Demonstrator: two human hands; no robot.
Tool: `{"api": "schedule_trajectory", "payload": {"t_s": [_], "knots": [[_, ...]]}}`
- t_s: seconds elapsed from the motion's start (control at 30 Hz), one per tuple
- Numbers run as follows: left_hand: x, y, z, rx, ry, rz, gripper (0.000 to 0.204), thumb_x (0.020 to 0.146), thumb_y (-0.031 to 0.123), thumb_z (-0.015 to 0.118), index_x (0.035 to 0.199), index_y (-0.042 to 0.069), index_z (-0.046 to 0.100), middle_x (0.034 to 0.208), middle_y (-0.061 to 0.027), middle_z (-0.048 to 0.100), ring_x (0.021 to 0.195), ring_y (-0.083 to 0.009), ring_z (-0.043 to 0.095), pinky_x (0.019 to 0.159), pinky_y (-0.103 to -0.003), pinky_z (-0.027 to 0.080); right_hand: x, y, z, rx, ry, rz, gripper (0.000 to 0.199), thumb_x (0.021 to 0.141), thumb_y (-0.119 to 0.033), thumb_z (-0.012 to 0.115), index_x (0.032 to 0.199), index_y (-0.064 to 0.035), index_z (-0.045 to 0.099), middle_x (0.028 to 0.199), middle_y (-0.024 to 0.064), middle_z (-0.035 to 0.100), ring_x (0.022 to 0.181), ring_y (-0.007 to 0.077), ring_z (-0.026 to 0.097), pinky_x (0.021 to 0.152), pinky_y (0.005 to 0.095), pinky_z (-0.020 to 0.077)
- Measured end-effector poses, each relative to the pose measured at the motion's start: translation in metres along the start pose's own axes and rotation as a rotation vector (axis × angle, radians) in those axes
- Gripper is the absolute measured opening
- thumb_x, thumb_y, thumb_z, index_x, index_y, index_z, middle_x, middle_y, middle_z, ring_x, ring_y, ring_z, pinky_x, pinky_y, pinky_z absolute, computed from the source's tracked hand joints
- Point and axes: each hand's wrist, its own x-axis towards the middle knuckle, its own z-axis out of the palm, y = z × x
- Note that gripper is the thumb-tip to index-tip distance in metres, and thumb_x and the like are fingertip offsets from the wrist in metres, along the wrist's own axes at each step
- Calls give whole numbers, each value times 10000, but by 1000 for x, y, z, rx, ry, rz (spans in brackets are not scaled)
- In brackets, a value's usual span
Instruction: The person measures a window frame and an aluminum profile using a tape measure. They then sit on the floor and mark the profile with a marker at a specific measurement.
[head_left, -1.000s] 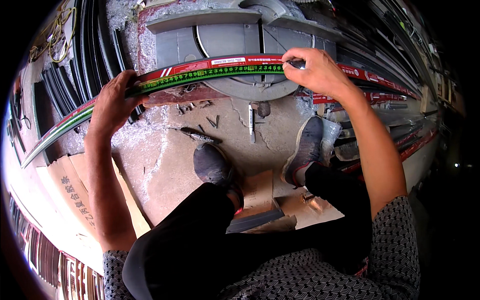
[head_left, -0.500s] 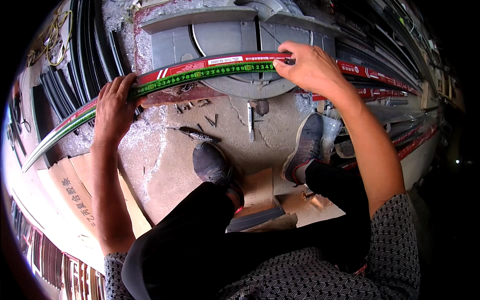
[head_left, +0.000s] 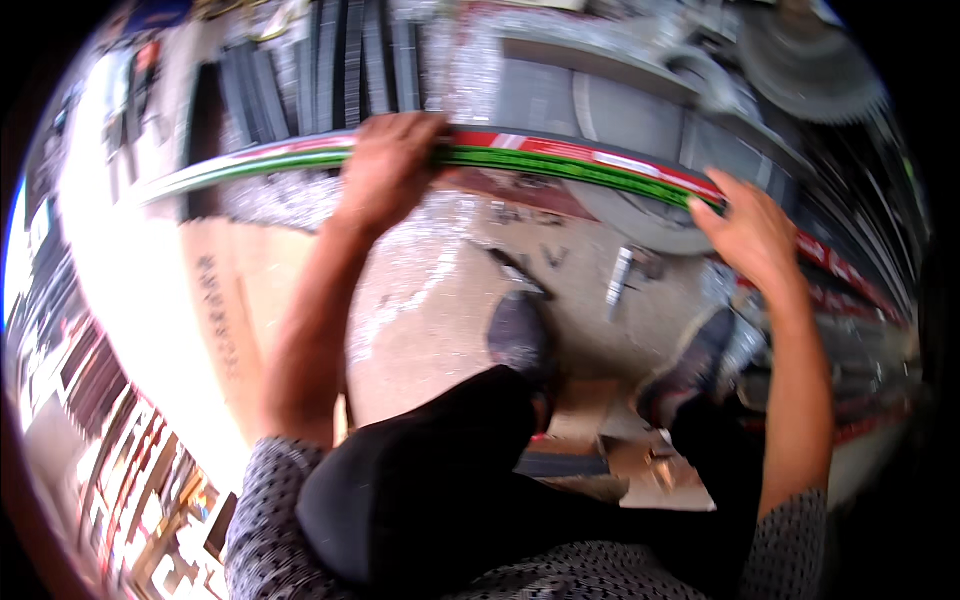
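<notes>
A long dark strip with a red-labelled film (head_left: 600, 158) runs across in front of me. Along its near edge lies a green tape measure (head_left: 540, 164), its markings blurred. My left hand (head_left: 392, 168) is wrapped over the strip and tape, left of the middle. On the right, the fingers and thumb of my right hand (head_left: 752, 228) pinch the tape against the strip. Beyond the left hand, strip and tape carry on to the left and fade into glare. Behind the strip is the grey metal table of a saw (head_left: 540, 95).
A toothed round saw blade (head_left: 815, 75) is at the far right. Dark strips (head_left: 350, 65) lie at the far left. On the floor are a white marker-like tool (head_left: 619, 277), a dark tool (head_left: 518, 268) and cardboard (head_left: 235, 310). Red-labelled strips (head_left: 850, 270) lie at right.
The view has swung to the left, so the scene sits further right and is blurred. Both hands keep their grip on the strip and tape measure.
</notes>
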Motion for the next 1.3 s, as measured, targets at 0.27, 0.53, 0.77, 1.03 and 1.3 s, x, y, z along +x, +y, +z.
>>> {"api": "schedule_trajectory", "payload": {"t_s": [0.27,0.53,0.77,1.03,1.3], "knots": [[-9,-2,-10,50,-14,-10,469,847,316,773,1238,98,636,1072,-61,649,1096,-261,616,1028,-419,423,5,-9,3,-21,-22,3,533,932,-370,681,1359,-59,608,1245,249,673,1152,440,624,968,512,487],[-10,-2,-2,73,21,-16,456,836,324,773,1191,87,613,1073,-97,634,1076,-287,607,1002,-420,431,2,-2,16,-41,54,-31,537,974,-343,636,1413,-46,551,1213,265,671,1108,438,642,971,504,488],[-16,-3,0,89,57,-5,414,856,269,729,1193,64,604,1053,-109,641,1068,-291,617,1018,-420,422,5,-1,27,-43,88,-39,537,974,-352,643,1414,-56,558,1244,260,665,1143,424,639,977,490,494],[-7,-4,5,62,45,57,399,901,249,686,1232,59,572,1083,-118,623,1079,-310,602,1032,-434,413,3,-6,22,-39,73,43,559,928,-405,691,1383,-88,614,1258,216,683,1157,413,642,985,481,498],[-7,4,8,118,14,10,529,871,128,686,1372,77,522,1292,-137,612,1239,-337,565,1150,-479,357,5,1,14,53,80,29,566,910,-439,705,1335,-71,641,1183,215,709,1116,415,666,952,499,523]]}}
